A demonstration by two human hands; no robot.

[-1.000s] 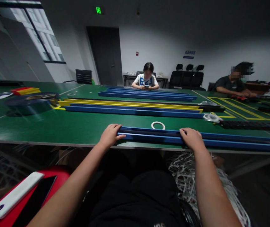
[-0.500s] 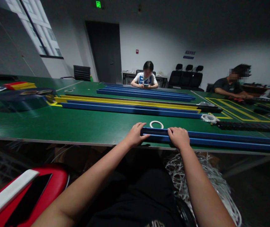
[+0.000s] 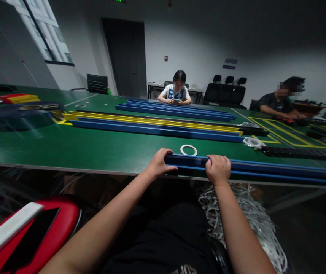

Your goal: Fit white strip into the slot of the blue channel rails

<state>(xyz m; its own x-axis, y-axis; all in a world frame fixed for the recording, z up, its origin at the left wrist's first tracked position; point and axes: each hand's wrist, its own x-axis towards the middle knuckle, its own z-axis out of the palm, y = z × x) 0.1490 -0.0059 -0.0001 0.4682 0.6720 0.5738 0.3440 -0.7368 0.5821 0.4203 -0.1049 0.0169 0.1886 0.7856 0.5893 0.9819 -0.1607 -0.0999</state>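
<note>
A long blue rail (image 3: 265, 170) lies along the near edge of the green table (image 3: 65, 148), running off to the right. My left hand (image 3: 158, 163) is closed over its left end. My right hand (image 3: 218, 169) is wrapped round the rail a short way to the right, fingers curled over the top. A small white tape ring (image 3: 188, 149) lies on the table just behind the rail, between my hands.
More blue and yellow rails (image 3: 154, 123) lie across the table's middle and back. Black strips (image 3: 302, 153) sit at right. Two people (image 3: 177, 89) sit at the far side. A red stool with a phone (image 3: 23, 236) is at lower left; white scraps (image 3: 254, 213) are under the table.
The rail's left end has shifted right along the table edge with my left hand. My right hand moved left and now curls tightly round the rail instead of resting on it.
</note>
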